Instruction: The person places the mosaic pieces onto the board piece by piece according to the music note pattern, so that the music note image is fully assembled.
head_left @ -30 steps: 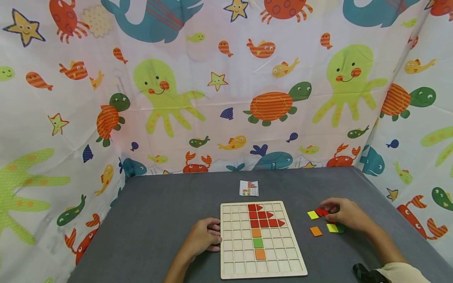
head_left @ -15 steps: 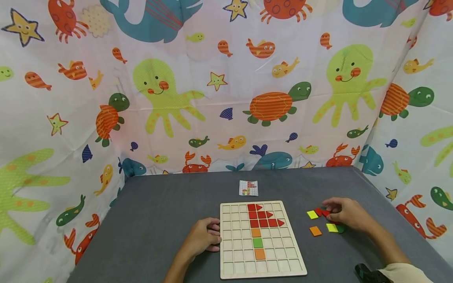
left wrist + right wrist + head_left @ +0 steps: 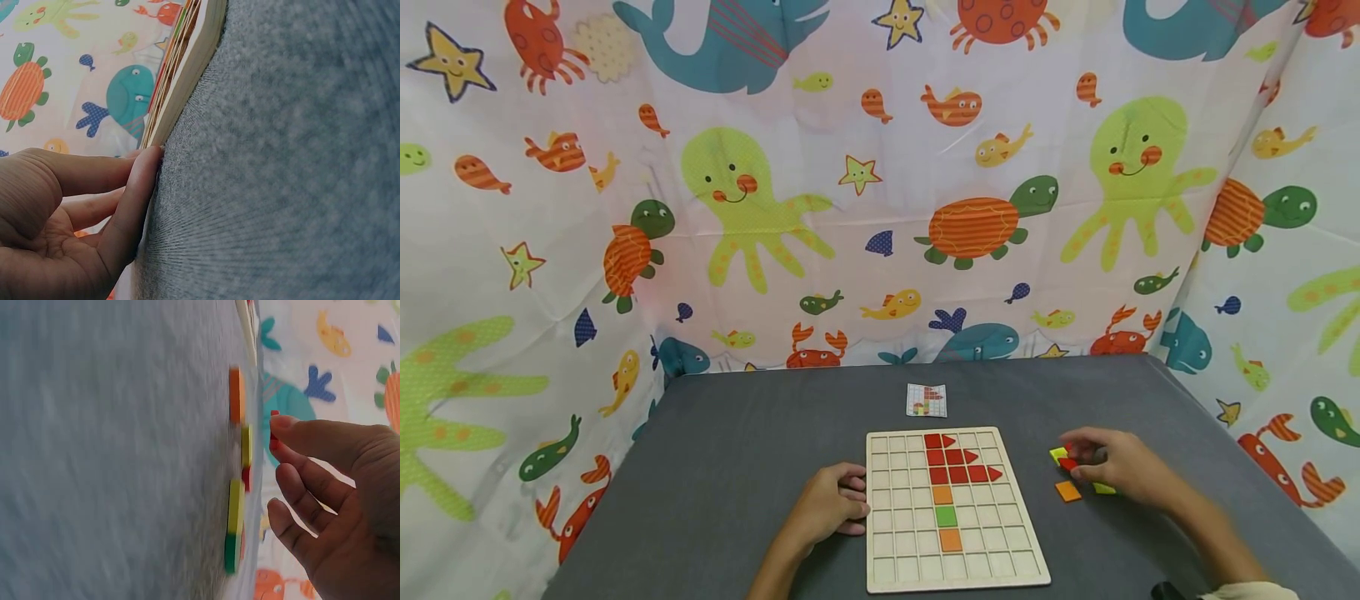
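**tilefan:** ok why's the left hand (image 3: 826, 507) parked at 9 o'clock on the wooden grid board (image 3: 904, 540)?

**cornerpiece:** Bracing, I reckon. From the left wrist its thumb and fingers are bent in right at the board's edge, looks like a light pinch. Board's flat on the grey cloth (image 3: 760, 467), so my guess is that stops it sliding.

**tilefan:** and the right hand (image 3: 1108, 462)?

**cornerpiece:** Out between 2 and 3 o'clock from the board, pinching a red tile (image 3: 1068, 464) between thumb and finger, off the cloth. Other fingers are loosely spread, probably to avoid knocking the neighbours.

**tilefan:** which are?

**cornerpiece:** Orange tile (image 3: 1068, 492) at 6 o'clock from the held one, yellow tile (image 3: 1057, 455) at about 11, second yellow tile (image 3: 1104, 489) near 4, partly under the hand. Right wrist view adds a green piece (image 3: 232, 553) right up against that last one. Loose bits on that side = short reach for that hand, I'd say.

**tilefan:** little card at 12?

**cornerpiece:** Pattern card (image 3: 927, 400), likely past the far edge so neither arm blocks it. Too small to check every cell, but the red pieces (image 3: 958, 474) on the board point to 3 o'clock like the card's, with the orange-green-orange column (image 3: 946, 516) running toward 6.
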### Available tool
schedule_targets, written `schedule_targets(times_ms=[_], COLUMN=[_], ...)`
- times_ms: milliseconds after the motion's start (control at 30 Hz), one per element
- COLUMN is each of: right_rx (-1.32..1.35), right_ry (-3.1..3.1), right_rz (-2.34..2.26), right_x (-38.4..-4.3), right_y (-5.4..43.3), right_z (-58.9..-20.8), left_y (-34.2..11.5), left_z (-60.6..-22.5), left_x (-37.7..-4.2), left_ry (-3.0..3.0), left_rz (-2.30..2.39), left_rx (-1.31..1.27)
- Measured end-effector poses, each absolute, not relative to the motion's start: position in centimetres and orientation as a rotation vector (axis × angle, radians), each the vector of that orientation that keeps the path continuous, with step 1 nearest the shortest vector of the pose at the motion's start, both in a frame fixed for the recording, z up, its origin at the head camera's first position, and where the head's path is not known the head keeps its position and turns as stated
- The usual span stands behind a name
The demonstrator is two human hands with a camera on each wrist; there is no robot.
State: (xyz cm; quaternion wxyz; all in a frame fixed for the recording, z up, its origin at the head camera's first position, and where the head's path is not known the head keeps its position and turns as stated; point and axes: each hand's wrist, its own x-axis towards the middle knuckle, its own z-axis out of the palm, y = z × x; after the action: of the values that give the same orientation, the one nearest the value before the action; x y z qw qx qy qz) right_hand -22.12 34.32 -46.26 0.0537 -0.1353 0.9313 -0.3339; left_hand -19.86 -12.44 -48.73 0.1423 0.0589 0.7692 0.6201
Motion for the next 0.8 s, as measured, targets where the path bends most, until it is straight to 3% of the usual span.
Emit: schedule_targets(times_ms=[800], right_rx=[-0.909], right_ry=[2.587], right_rz=[-1.095], right_x=[-19.3], right_y=[24.1], right_z=[-46.0], left_y=[-12.5], left_z=[-48.9], left_x=[-19.9], left_ry=[2.219], left_rz=[1.789], left_rx=[0.178])
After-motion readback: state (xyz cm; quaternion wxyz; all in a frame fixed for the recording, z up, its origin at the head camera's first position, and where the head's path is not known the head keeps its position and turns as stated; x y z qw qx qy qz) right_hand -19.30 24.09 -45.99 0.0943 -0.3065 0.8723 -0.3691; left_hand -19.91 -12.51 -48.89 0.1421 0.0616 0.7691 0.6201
